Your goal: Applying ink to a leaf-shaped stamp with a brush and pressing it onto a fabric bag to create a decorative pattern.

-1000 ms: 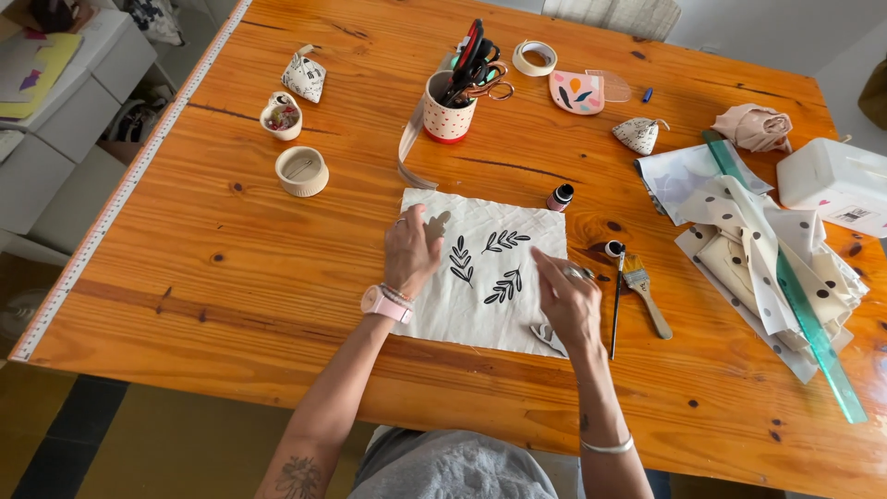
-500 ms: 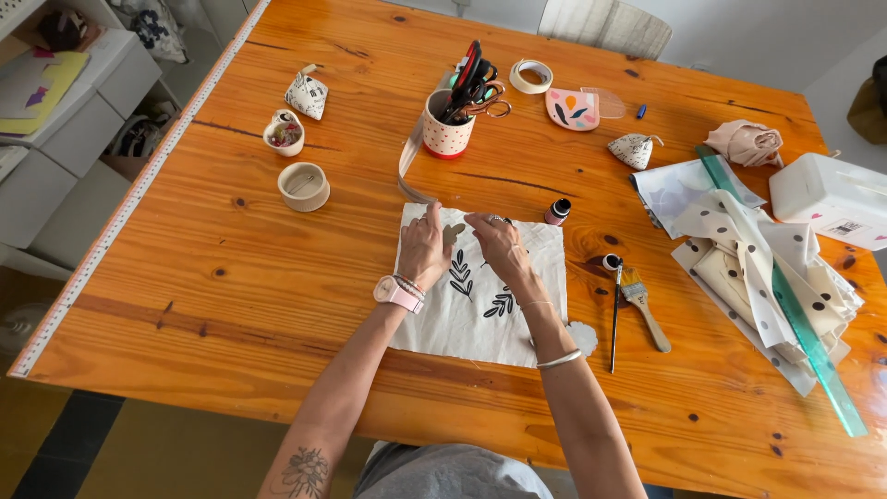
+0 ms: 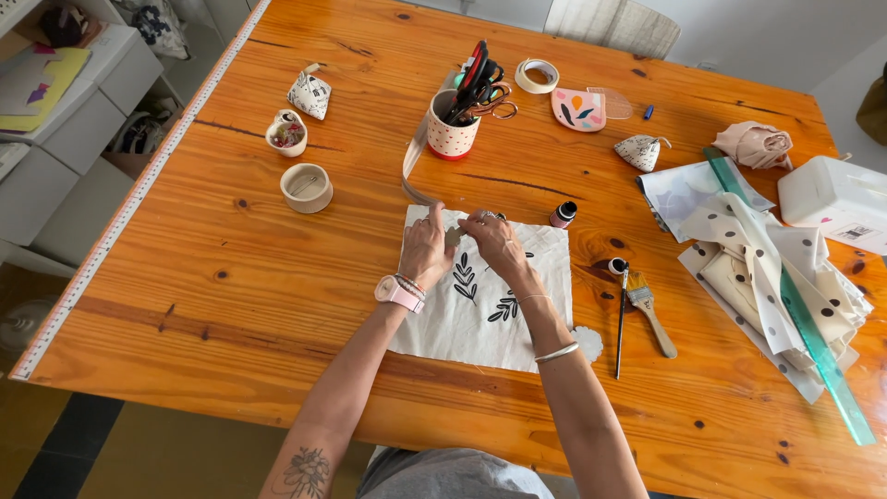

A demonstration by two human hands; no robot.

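A wooden bench carries a white cloth printed with dark leaf shapes, lying flat near its centre. The left hand and right hand meet over the cloth's far edge, apparently pinching a small grey piece between them. A small dark-capped bottle stands just right of the cloth.

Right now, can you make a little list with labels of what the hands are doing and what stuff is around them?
left hand: rests on the white cloth, fingers near its top edge
right hand: on the cloth beside it, pinching a small piece
white cloth: flat on the table, black leaf prints
table: orange wood
right of cloth: two small paint bottles, paintbrush
behind cloth: spotted cup of scissors
far right: spotted fabric, green ruler
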